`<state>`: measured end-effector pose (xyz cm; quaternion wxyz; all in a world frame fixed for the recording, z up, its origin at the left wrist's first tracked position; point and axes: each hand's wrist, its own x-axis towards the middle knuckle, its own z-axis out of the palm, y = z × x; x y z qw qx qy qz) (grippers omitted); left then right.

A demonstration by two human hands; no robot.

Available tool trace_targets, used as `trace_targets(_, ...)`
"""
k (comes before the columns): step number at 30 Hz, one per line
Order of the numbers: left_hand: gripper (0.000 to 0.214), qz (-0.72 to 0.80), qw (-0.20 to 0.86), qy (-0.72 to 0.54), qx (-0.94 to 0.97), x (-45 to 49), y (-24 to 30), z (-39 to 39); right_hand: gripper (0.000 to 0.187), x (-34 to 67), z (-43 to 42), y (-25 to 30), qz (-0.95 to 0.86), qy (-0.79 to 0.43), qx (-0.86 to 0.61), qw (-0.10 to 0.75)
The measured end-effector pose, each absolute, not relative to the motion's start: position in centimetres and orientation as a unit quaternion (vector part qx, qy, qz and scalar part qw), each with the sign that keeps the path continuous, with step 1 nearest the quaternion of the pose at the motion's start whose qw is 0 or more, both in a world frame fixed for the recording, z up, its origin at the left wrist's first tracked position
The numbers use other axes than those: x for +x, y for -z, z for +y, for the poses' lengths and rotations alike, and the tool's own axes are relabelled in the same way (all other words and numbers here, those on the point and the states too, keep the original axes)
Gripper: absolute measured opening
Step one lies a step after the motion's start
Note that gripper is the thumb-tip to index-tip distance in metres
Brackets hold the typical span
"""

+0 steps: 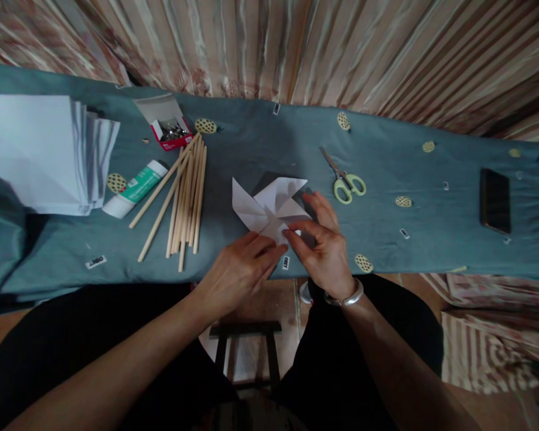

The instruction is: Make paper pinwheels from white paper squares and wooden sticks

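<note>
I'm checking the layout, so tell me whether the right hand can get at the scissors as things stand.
Probably yes: the scissors lie just beyond the right hand with nothing seen between; its fingers would first need to release the white paper pinwheel.

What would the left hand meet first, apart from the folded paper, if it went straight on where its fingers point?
Most likely the right hand, just ahead of the left hand at the folded paper; the exact depth is unclear.
</note>
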<state>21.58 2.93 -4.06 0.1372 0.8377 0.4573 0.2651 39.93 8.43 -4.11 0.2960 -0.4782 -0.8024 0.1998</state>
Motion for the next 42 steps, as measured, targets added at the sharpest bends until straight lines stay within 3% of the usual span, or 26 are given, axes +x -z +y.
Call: trace_targets(42, 0.020, 0.473, 0.167, -0.276, 0.820, 21.98, 4.64, 3.01, 0.012, 39.01, 8.30, 5.13, -0.813, -0.121, -0.491, 0.289)
